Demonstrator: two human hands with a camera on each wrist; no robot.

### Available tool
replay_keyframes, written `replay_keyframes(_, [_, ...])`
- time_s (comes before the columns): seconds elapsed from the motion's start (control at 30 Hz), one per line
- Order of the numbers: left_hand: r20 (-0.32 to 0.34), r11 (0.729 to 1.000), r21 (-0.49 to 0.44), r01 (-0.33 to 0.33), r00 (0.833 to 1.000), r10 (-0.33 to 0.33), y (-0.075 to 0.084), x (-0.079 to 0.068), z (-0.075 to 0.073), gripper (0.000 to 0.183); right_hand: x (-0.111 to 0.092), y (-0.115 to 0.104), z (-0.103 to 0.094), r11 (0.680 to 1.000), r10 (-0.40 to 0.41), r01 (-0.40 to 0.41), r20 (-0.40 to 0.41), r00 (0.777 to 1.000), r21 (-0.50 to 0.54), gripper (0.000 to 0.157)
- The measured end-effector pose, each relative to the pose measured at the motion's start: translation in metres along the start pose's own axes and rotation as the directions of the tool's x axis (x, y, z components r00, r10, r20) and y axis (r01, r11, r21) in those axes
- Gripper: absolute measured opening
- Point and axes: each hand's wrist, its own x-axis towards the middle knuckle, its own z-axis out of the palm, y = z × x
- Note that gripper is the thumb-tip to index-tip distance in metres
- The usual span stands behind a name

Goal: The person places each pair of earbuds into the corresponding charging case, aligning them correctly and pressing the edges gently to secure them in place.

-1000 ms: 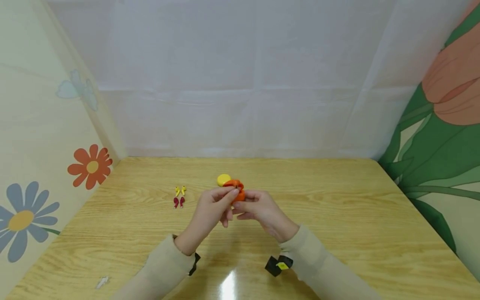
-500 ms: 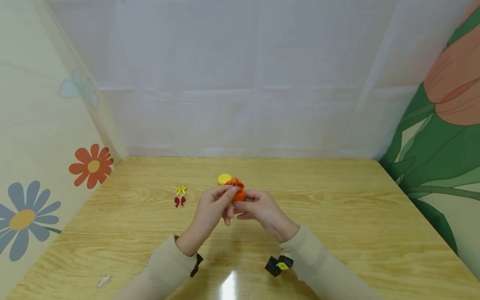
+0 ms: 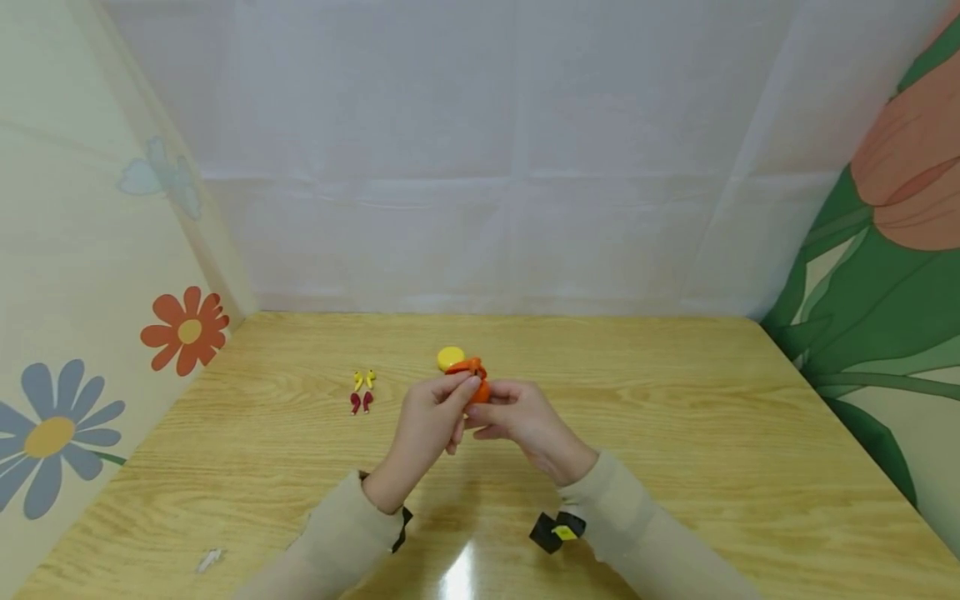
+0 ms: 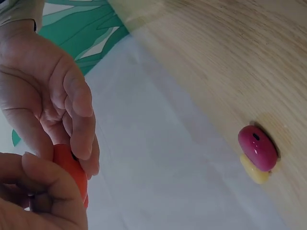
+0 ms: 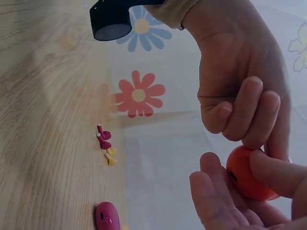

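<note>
An orange earbud case [image 3: 480, 392] is held up between both hands, its lid tipped up in the head view. My right hand [image 3: 528, 421] grips the body of the case between thumb and fingers. From the left, my left hand [image 3: 431, 421] pinches at the opening, thumb and index finger together; I cannot tell whether an earbud is between them. A small dark spot shows by the left thumb tip. The rounded case, with a small dark slot, appears between the hands in the right wrist view.
Yellow earbuds [image 3: 364, 380] and dark red earbuds [image 3: 362, 403] lie left on the wooden table [image 3: 675, 433]. A yellow case [image 3: 451, 358] lies beyond the hands. In the left wrist view a magenta case [image 4: 258, 148] overlaps it. A white scrap [image 3: 210, 560] lies at front left.
The lid of the orange case dips and then tips up again as the left fingers shift slightly at the opening. The right hand keeps its grip; the view turns slightly.
</note>
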Motion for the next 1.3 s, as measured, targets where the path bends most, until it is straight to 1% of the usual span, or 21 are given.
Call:
replay_keyframes(0.13, [-0.014, 0.998, 0.054, -0.032, 0.999, 0.033, 0.0, -0.001, 0.001, 0.022, 0.0, 0.0, 0.0, 1.0, 0.002, -0.002, 0.004, 1.0, -0.006, 0.034])
replay_keyframes(0.2, [-0.019, 0.994, 0.09, -0.062, 0.998, 0.064, -0.001, -0.001, 0.001, 0.021, 0.0, 0.0, 0.0, 1.0, 0.006, -0.006, 0.004, 1.0, -0.005, 0.035])
replay_keyframes(0.37, [-0.035, 0.965, 0.208, -0.16, 0.985, 0.171, -0.003, -0.002, 0.003, 0.02, 0.0, -0.001, 0.0, 1.0, 0.011, -0.011, -0.001, 1.0, 0.001, 0.034])
replay_keyframes(0.4, [-0.039, 0.959, 0.225, -0.171, 0.982, 0.184, -0.003, -0.002, 0.003, 0.02, 0.0, -0.001, 0.0, 1.0, 0.011, -0.011, -0.004, 1.0, 0.0, 0.034])
replay_keyframes(0.5, [-0.054, 0.951, 0.255, -0.176, 0.979, 0.196, -0.003, -0.001, 0.004, 0.022, 0.0, 0.0, 0.0, 1.0, 0.013, -0.013, -0.009, 1.0, -0.004, 0.034])
replay_keyframes(0.57, [-0.067, 0.932, 0.296, -0.209, 0.969, 0.239, -0.004, 0.0, 0.004, 0.02, 0.0, 0.0, -0.001, 1.0, 0.019, -0.019, -0.012, 1.0, -0.006, 0.034])
replay_keyframes(0.6, [-0.072, 0.912, 0.331, -0.242, 0.957, 0.28, -0.004, 0.0, 0.005, 0.019, 0.0, 0.0, -0.001, 1.0, 0.022, -0.022, -0.011, 1.0, -0.007, 0.035])
replay_keyframes(0.63, [-0.075, 0.882, 0.378, -0.282, 0.94, 0.332, -0.005, 0.001, 0.005, 0.018, 0.001, 0.0, -0.001, 1.0, 0.024, -0.024, -0.009, 1.0, -0.007, 0.035])
replay_keyframes(0.67, [-0.077, 0.839, 0.437, -0.323, 0.916, 0.393, -0.005, 0.001, 0.005, 0.019, 0.001, 0.0, -0.001, 1.0, 0.027, -0.027, -0.007, 1.0, -0.007, 0.036])
replay_keyframes(0.7, [-0.073, 0.786, 0.501, -0.362, 0.887, 0.455, -0.006, 0.002, 0.005, 0.021, 0.001, 0.0, -0.001, 1.0, 0.028, -0.028, -0.006, 1.0, -0.007, 0.036])
replay_keyframes(0.77, [-0.056, 0.661, 0.624, -0.416, 0.82, 0.569, -0.008, 0.004, 0.005, 0.022, 0.001, 0.0, -0.001, 1.0, 0.025, -0.025, -0.006, 1.0, -0.004, 0.036])
replay_keyframes(0.8, [-0.043, 0.596, 0.679, -0.429, 0.788, 0.615, -0.009, 0.004, 0.005, 0.023, 0.0, 0.0, -0.001, 1.0, 0.024, -0.024, -0.007, 1.0, -0.002, 0.036])
replay_keyframes(0.83, [-0.028, 0.537, 0.724, -0.433, 0.76, 0.65, -0.009, 0.004, 0.006, 0.023, 0.0, 0.0, -0.001, 1.0, 0.023, -0.023, -0.009, 1.0, 0.0, 0.036])
replay_keyframes(0.87, [-0.014, 0.489, 0.757, -0.433, 0.737, 0.676, -0.009, 0.004, 0.006, 0.023, 0.0, -0.001, -0.001, 1.0, 0.023, -0.023, -0.012, 1.0, 0.003, 0.035])
replay_keyframes(0.9, [0.0, 0.447, 0.784, -0.431, 0.72, 0.694, -0.009, 0.004, 0.006, 0.021, 0.0, -0.001, -0.001, 1.0, 0.022, -0.022, -0.014, 1.0, 0.006, 0.035])
replay_keyframes(0.93, [0.006, 0.419, 0.802, -0.426, 0.707, 0.707, -0.009, 0.004, 0.006, 0.018, 0.0, -0.001, -0.001, 1.0, 0.021, -0.021, -0.017, 1.0, 0.007, 0.035])
replay_keyframes(1.0, [0.008, 0.393, 0.82, -0.416, 0.694, 0.72, -0.008, 0.004, 0.006, 0.014, 0.0, -0.001, -0.001, 1.0, 0.019, -0.019, -0.02, 1.0, 0.007, 0.035])
replay_keyframes(1.03, [0.004, 0.394, 0.819, -0.417, 0.69, 0.723, -0.008, 0.004, 0.007, 0.011, 0.0, -0.001, -0.001, 1.0, 0.018, -0.018, -0.02, 1.0, 0.005, 0.035])
replay_keyframes(1.1, [-0.007, 0.406, 0.811, -0.421, 0.687, 0.727, -0.009, 0.004, 0.007, 0.008, 0.0, -0.001, -0.001, 1.0, 0.017, -0.017, -0.021, 1.0, -0.001, 0.035])
replay_keyframes(1.2, [-0.021, 0.426, 0.788, -0.444, 0.673, 0.739, -0.01, 0.005, 0.008, 0.006, 0.0, -0.001, -0.001, 1.0, 0.012, -0.012, -0.021, 1.0, -0.004, 0.034])
replay_keyframes(1.3, [-0.021, 0.429, 0.776, -0.462, 0.661, 0.75, -0.011, 0.005, 0.008, 0.006, 0.0, -0.001, -0.002, 1.0, 0.003, -0.003, -0.018, 1.0, -0.002, 0.035])
